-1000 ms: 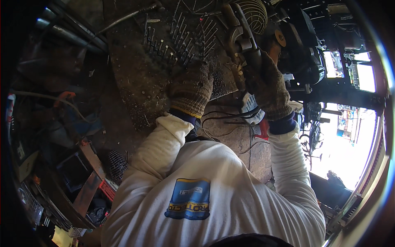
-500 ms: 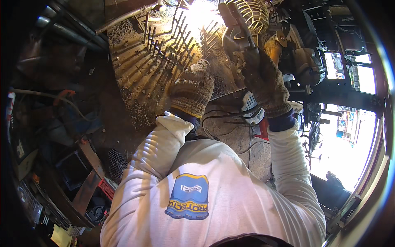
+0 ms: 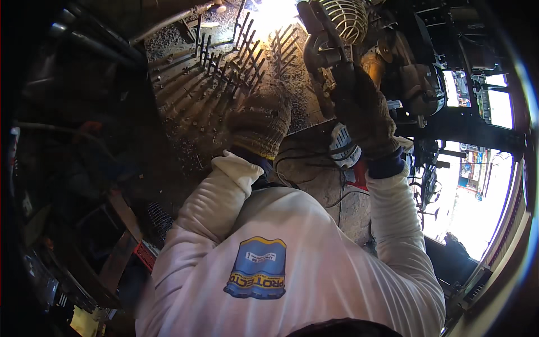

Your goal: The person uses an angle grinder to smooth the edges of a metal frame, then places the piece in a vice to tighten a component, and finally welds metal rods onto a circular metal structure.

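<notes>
Both of my hands wear brown knitted gloves. My right hand (image 3: 364, 121) is wrapped round a dark welding electrode holder (image 3: 327, 42), whose jaw end points up toward a glaring white arc (image 3: 273, 12) at the top. The glare hides the electrode tip and the spot being welded. My left hand (image 3: 261, 121) is closed at the near side of the metal worktable (image 3: 182, 106), by a cluster of thin upright metal rods (image 3: 247, 48). Its fingers curl away from view, so what they hold, if anything, is hidden. Long shadows of the rods fall across the table.
A round wire cage (image 3: 349, 21) stands beyond the holder. An angle grinder with an orange body (image 3: 373, 66) lies to its right. Cables (image 3: 289, 163) run below the table edge near a grey-and-red tool (image 3: 343, 147). Dark scrap and a red crate (image 3: 145, 255) fill the lower left.
The scene has grown dimmer away from the arc, and both gloves look darker. The holder has shifted slightly left; my left hand stays in nearly the same place.
</notes>
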### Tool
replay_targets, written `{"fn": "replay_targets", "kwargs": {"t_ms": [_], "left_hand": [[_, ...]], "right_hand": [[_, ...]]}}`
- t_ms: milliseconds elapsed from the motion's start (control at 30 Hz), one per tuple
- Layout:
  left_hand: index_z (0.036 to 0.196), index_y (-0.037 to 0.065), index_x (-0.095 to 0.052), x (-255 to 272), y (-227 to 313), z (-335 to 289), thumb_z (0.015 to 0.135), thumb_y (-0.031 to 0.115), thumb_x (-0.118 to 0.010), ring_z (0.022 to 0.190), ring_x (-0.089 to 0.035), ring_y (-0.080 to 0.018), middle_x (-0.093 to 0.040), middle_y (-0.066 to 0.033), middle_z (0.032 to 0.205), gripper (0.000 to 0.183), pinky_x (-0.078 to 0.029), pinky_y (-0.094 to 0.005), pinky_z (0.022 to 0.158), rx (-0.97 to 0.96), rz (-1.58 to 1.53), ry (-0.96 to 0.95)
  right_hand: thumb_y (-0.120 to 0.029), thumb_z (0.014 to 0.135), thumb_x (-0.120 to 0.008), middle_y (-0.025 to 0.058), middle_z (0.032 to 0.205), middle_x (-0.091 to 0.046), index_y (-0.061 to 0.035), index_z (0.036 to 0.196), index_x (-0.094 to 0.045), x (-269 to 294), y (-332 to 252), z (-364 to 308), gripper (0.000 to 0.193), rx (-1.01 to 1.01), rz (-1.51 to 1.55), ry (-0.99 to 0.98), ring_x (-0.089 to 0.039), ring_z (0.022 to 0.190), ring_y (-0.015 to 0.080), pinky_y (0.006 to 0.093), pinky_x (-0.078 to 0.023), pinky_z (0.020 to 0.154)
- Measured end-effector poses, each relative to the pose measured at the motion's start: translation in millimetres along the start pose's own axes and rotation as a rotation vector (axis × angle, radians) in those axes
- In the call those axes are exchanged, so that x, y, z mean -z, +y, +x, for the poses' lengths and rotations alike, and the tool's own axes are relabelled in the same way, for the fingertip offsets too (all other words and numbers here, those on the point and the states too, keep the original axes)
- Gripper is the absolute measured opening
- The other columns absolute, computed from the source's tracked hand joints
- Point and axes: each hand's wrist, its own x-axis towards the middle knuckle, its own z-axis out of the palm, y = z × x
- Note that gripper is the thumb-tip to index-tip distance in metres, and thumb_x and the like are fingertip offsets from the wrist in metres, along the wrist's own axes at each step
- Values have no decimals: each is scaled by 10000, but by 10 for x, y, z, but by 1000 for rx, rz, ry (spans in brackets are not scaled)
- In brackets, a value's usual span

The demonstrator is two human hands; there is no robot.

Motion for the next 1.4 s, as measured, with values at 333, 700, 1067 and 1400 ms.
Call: {"fn": "replay_targets", "kwargs": {"t_ms": [333,700,1067,1400], "left_hand": [[1049,119,-636,-84,-252,255,895,384,-608,876,-640,-323,-652,-121,979,308,-497,-535,850,223,-1314,-170],[1015,67,-603,-23,-351,256,940,268,-512,736,-604,-213,-590,-70,847,232,-530,-410,700,172,-1258,-238],[963,121,-645,-77,-383,281,882,365,-632,728,-655,-302,-667,-112,854,258,-501,-485,772,199,-1476,-273],[1036,91,-624,-65,-345,238,906,323,-563,705,-660,-251,-657,-94,833,273,-532,-449,631,200,-1424,-377]], "right_hand": [[-140,899,-639,179,1169,-580,-13,1311,-503,74,-57,-5,451,-143,134,164,-604,1034,314,390,-524,815],[-276,896,-673,131,1125,-649,-23,1293,-531,70,-176,17,492,-367,400,88,-641,997,240,355,-504,847],[-222,896,-680,162,1170,-637,-7,1336,-488,19,-98,1,526,-318,315,67,-631,1075,272,372,-506,908],[-224,894,-674,178,1162,-644,-13,1329,-503,13,-93,19,513,-342,272,64,-644,1061,289,374,-505,902]]}}
